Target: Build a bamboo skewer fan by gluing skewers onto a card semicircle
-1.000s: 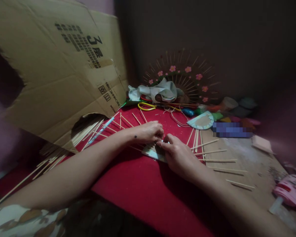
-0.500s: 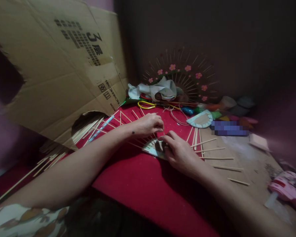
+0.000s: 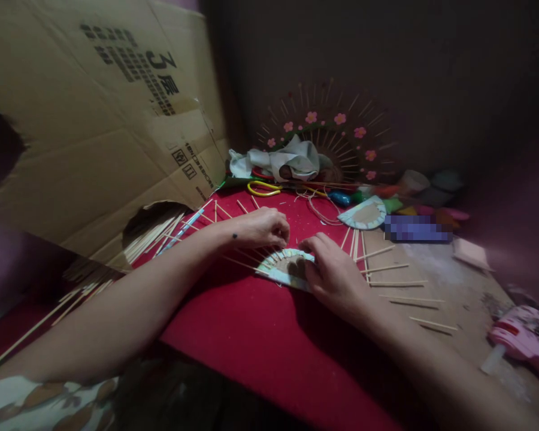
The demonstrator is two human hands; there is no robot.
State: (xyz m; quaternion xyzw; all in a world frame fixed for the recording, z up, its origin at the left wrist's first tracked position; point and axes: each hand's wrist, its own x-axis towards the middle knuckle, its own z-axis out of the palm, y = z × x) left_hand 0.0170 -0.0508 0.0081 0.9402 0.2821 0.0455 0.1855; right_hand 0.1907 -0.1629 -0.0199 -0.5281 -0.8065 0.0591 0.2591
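Observation:
A half-round cardboard piece [image 3: 287, 276] with a pale patterned rim lies on the red table cover [image 3: 247, 323]. Thin wooden sticks [image 3: 240, 263] fan out from it to both sides. My left hand [image 3: 269, 227] is over the sticks on its upper left, fingers curled and closed; whatever is in them is too small to make out. Over the right end of the half-round piece is my right hand [image 3: 335, 263]. Its fingers are bent and closed, their tips partly hidden, and I cannot see what they hold. A small gap separates the two hands.
A large cardboard box [image 3: 99, 120] stands at left, loose sticks [image 3: 157, 230] by its opening. Behind are yellow-handled scissors [image 3: 264, 190], a white cloth [image 3: 291, 158], another half-round piece [image 3: 363, 214] and a flowered stick fan [image 3: 336, 129]. A pink glue gun [image 3: 523, 332] lies right.
My hands have drawn slightly apart, the left one moving left and the right one a little right. More of the half-round piece shows between them. The whole view has shifted slightly.

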